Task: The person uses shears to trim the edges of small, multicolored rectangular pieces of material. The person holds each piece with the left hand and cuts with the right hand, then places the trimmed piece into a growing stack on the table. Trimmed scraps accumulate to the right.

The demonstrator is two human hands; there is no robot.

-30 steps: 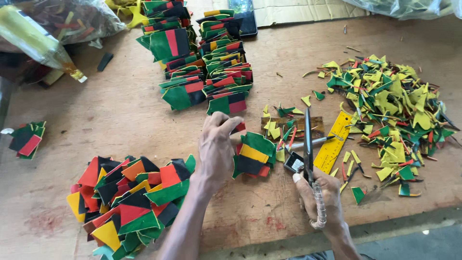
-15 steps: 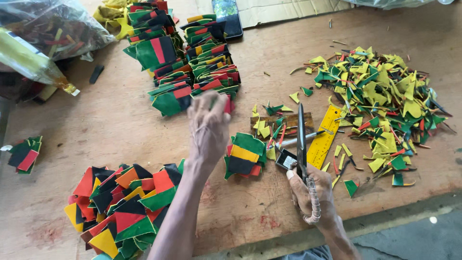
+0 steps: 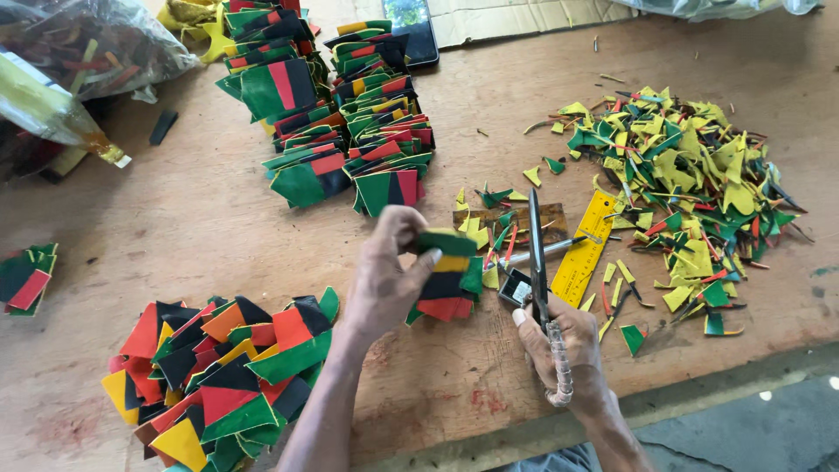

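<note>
Head view, wooden workbench (image 3: 201,218). Left hand (image 3: 384,280) raised just above the bench, fingers clasped around a small stack of striped cloth pieces (image 3: 447,273) in green, yellow, black and red; stack held at centre, tilted, just left of the scissors. Right hand (image 3: 564,336) near the front edge, closed around the wrapped handle of long scissors (image 3: 537,253), blades pointing away from the body, shut or nearly so. Yellow ruler (image 3: 584,247) lying flat just right of the blades, a wooden ruler (image 3: 511,218) crosswise beneath it. Loose heap of uncut pieces (image 3: 218,367) at lower left, orange, red, green, yellow and black. Neat rows of finished striped pieces (image 3: 341,114) at upper centre. Pile of yellow and green offcuts (image 3: 682,166) at right. Clear plastic bag (image 3: 79,52) at upper left; small separate stack (image 3: 26,278) at far left edge; dark phone (image 3: 411,31) at top.
</note>
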